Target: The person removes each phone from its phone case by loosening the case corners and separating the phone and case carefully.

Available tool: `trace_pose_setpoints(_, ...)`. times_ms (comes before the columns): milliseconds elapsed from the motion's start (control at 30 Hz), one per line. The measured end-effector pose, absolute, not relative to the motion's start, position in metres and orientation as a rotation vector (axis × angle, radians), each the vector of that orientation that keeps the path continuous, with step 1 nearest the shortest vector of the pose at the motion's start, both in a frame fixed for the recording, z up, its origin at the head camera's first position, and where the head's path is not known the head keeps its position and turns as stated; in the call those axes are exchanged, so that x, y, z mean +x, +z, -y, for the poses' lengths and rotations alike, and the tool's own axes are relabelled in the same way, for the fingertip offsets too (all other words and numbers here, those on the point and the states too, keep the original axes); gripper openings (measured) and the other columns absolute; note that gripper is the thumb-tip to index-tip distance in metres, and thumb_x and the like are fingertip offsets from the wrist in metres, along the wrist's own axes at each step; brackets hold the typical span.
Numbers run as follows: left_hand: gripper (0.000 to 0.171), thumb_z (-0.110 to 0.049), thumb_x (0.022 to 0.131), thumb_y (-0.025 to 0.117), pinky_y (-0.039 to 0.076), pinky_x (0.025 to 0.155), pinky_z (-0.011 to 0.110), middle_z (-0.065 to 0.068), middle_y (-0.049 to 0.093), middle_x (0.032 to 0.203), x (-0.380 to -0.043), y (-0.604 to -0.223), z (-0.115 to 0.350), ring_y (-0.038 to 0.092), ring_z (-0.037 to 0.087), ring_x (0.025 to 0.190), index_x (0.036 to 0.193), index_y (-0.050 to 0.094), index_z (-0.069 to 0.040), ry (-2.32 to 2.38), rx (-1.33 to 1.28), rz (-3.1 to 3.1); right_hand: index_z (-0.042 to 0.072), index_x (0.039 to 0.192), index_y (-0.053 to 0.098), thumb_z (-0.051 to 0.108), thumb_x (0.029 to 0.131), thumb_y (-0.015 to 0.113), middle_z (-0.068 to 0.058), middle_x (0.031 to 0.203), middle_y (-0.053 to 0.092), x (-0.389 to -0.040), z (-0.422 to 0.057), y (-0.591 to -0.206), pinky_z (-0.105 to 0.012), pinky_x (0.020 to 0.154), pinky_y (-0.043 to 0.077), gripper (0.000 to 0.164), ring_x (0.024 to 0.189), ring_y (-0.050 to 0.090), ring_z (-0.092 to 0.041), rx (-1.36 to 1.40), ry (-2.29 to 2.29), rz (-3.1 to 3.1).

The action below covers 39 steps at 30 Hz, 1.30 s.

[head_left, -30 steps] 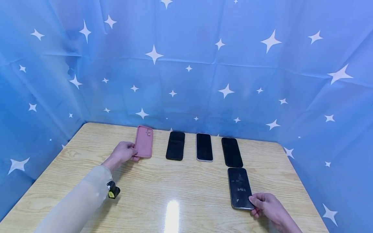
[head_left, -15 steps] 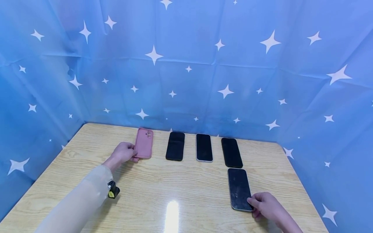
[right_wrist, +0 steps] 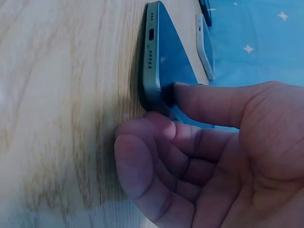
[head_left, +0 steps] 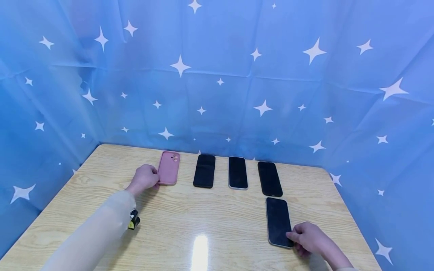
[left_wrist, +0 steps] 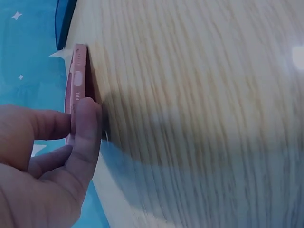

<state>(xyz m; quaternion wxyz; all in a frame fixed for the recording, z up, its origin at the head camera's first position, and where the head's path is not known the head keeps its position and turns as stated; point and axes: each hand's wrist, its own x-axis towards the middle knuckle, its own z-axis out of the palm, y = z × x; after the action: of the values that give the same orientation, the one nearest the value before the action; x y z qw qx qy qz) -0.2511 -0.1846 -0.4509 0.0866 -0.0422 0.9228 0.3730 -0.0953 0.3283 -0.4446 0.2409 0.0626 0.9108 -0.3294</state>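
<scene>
At the far left of the table, my left hand (head_left: 145, 177) pinches the near left corner of a pink phone case (head_left: 168, 168). The case lies with its hollow side up and its camera cutout at the far end. In the left wrist view, thumb and fingers grip its bottom edge, where a port cutout shows. At the near right, my right hand (head_left: 310, 238) holds the near right corner of a dark smartphone (head_left: 278, 222). Its thumb (right_wrist: 204, 102) presses on the screen and its other fingers curl at the edge below. The charging port faces the right wrist camera.
Three more phones lie in a row along the back: a black one (head_left: 204, 171), one with a pale rim (head_left: 238, 173) and another black one (head_left: 270, 178) just beyond the held phone. A blue starred curtain (head_left: 217, 94) hangs behind the wooden table (head_left: 183, 226).
The far end of the pink case has tipped down toward the table. Reflections on the held smartphone's screen have faded as it settled flatter. Both hands keep their grips.
</scene>
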Motion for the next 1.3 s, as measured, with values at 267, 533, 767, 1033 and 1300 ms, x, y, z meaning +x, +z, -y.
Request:
trace_pose_setpoints(267, 0.015, 0.0, 0.094, 0.056, 0.05, 0.051, 0.024, 0.01, 0.068, 0.069, -0.254, -0.454, 0.18, 0.067, 0.016, 0.057, 0.084, 0.066, 0.003, 0.966, -0.14, -2.825, 0.005, 0.072, 0.058, 0.012, 0.101, 0.064, -0.003, 0.064, 0.059, -0.095, -0.326, -0.446, -0.032, 0.054, 0.057, 0.03, 0.057, 0.061, -0.017, 0.18, -0.857, -2.528)
trace_pose_setpoints(533, 0.012, -0.001, 0.092, 0.059, 0.05, 0.051, 0.026, 0.011, 0.067, 0.07, -0.255, -0.457, 0.179, 0.065, 0.017, 0.059, 0.083, 0.066, 0.002, 0.929, -0.15, -2.859, 0.011, 0.07, 0.057, 0.016, 0.098, 0.068, 0.0, 0.058, 0.054, -0.096, -0.323, -0.447, -0.028, 0.052, 0.044, 0.031, 0.054, 0.054, -0.016, 0.172, -0.74, -2.759)
trace_pose_setpoints(767, 0.008, -0.004, 0.091, 0.059, 0.048, 0.054, 0.029, 0.013, 0.064, 0.079, -0.255, -0.457, 0.178, 0.06, 0.022, 0.067, 0.09, 0.064, 0.002, 0.928, -0.141, -2.898, 0.013, 0.078, 0.062, 0.015, 0.098, 0.066, 0.004, 0.06, 0.053, -0.098, -0.323, -0.447, -0.027, 0.052, 0.038, 0.02, 0.057, 0.048, -0.016, 0.14, -0.726, -2.919)
trace_pose_setpoints(1033, 0.022, -0.005, 0.091, 0.057, 0.052, 0.062, 0.033, 0.02, 0.068, 0.094, -0.25, -0.454, 0.171, 0.06, 0.026, 0.077, 0.108, 0.065, 0.007, 1.023, -0.109, -2.944, 0.01, 0.096, 0.072, 0.012, 0.098, 0.069, 0.005, 0.076, 0.062, -0.099, -0.316, -0.449, -0.023, 0.058, 0.043, 0.004, 0.066, 0.05, -0.008, 0.092, -0.833, -3.087)
trace_pose_setpoints(1300, 0.031, -0.003, 0.09, 0.056, 0.059, 0.076, 0.041, 0.022, 0.07, 0.102, -0.247, -0.449, 0.155, 0.065, 0.027, 0.082, 0.117, 0.064, 0.009, 1.121, 0.034, -2.943, 0.005, 0.108, 0.071, 0.014, 0.101, 0.067, 0.001, 0.084, 0.066, -0.104, -0.301, -0.449, -0.021, 0.058, 0.053, 0.012, 0.065, 0.058, -0.006, 0.112, -1.077, -3.026)
